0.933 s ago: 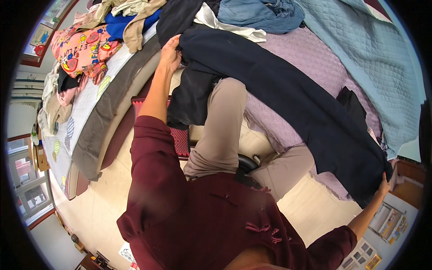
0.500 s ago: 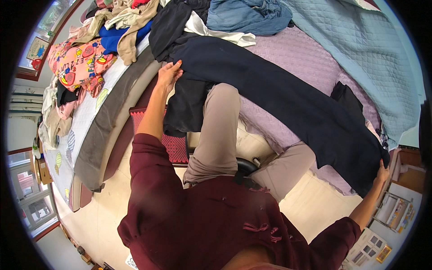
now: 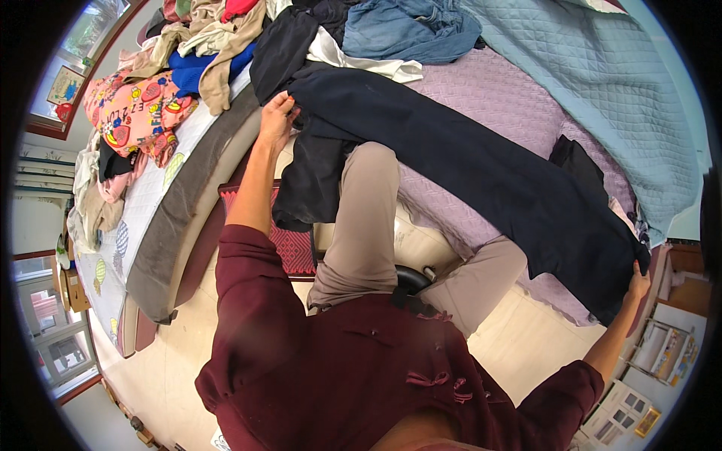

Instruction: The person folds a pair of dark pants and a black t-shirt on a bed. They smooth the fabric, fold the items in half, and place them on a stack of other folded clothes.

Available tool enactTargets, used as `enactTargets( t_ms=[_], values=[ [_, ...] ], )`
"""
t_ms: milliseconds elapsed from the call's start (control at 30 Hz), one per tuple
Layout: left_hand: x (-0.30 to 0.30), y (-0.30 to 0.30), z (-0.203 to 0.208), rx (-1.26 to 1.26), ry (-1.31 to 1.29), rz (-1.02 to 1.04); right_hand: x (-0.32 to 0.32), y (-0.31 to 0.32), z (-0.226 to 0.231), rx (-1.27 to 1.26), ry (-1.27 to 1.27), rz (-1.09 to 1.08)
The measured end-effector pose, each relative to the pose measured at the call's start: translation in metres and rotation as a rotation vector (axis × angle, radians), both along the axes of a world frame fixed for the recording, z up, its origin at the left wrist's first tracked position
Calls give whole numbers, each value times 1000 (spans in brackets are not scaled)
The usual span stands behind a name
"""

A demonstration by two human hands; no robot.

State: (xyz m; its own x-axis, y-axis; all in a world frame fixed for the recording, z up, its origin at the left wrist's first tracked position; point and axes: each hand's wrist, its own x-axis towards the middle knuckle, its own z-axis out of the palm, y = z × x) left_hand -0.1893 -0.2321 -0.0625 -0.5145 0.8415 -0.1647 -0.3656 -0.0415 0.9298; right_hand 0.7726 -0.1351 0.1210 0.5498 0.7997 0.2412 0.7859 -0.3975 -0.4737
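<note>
Navy garment point(image 3: 466, 169), lilac bedspread point(image 3: 504, 86), possibly tiled floor point(image 3: 526, 346)

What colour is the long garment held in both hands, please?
The long garment is very dark navy, almost black, as the head view shows.

Navy garment point(image 3: 451, 146) over a lilac textured cover point(image 3: 504, 98)

Toward the cover's far edge, a pale blue quilt point(image 3: 602, 113) carries stitched squares. A white sheet point(image 3: 147, 207) bears green and grey motifs near its near corner. A pink cloth point(image 3: 143, 113) mixes red and yellow figures. A red mat point(image 3: 293, 252) shows dark diamonds; the maroon top point(image 3: 331, 361) and taupe trousers point(image 3: 368, 210) look plain.
</note>
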Motion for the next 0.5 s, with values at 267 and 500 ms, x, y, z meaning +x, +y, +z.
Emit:
enactTargets(
  t_ms=[267, 500],
  values=[
    [-46, -17, 62, -367, 1588, -609, 14, 8, -4, -34, -53, -26],
    [-25, -21, 52, -653, 941, -227, 15, 21, -10, -37, -34, -24]
  ],
)
